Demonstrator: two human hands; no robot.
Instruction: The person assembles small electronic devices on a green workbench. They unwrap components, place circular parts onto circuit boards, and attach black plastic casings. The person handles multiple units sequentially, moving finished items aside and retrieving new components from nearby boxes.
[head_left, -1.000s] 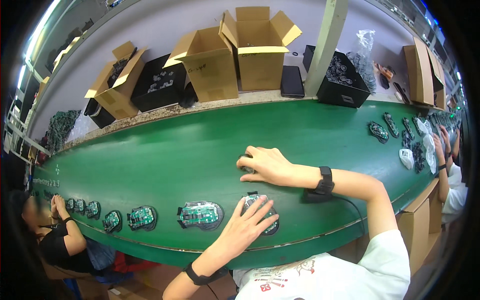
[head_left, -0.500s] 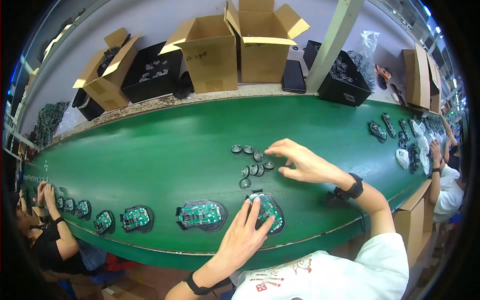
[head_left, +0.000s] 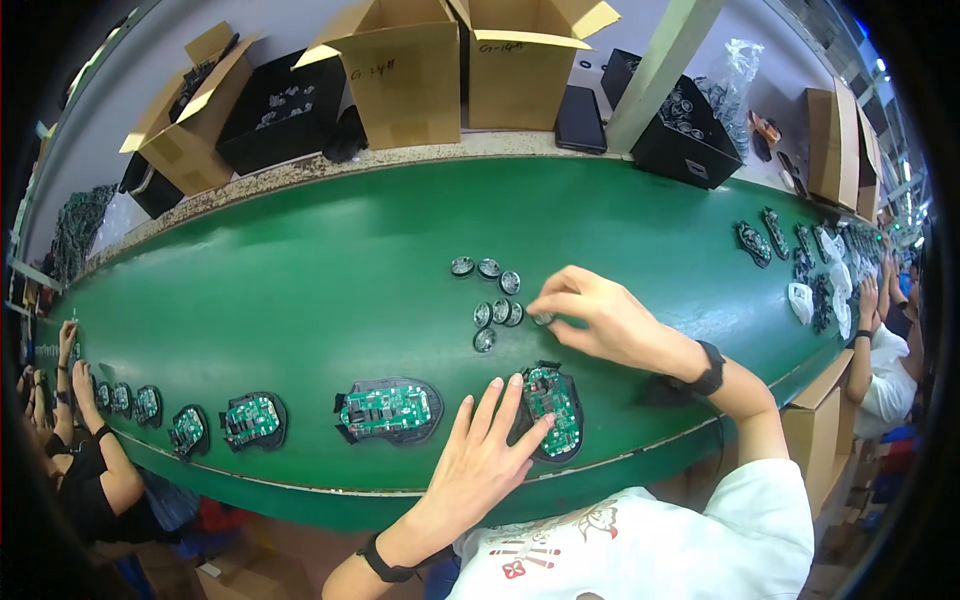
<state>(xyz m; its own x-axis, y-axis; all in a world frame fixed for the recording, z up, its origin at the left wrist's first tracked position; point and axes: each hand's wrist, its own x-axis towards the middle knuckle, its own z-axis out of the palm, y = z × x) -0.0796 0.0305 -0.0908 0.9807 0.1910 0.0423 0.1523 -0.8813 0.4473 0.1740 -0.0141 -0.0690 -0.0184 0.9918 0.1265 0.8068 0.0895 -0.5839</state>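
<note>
My left hand [head_left: 482, 453] lies flat with fingers spread, its fingertips on the left edge of a black shell holding a green circuit board [head_left: 552, 408] at the near edge of the green belt [head_left: 300, 270]. My right hand [head_left: 601, 322] reaches over the belt and pinches a small round grey disc [head_left: 542, 318] between thumb and forefinger. Several more round discs [head_left: 490, 297] lie loose just left of it. Another shell with a green board [head_left: 387, 409] sits left of my left hand.
More board assemblies [head_left: 252, 419] line the belt's near edge toward the left, where another person's hands [head_left: 80, 385] work. Open cardboard boxes [head_left: 402, 70] and black bins [head_left: 690, 130] stand behind the belt. Parts [head_left: 800, 262] and another worker [head_left: 885, 350] are at the right.
My right hand has drawn back a little toward me and now pinches one disc; the loose discs it covered a second ago lie exposed. My left hand stays on the board shell.
</note>
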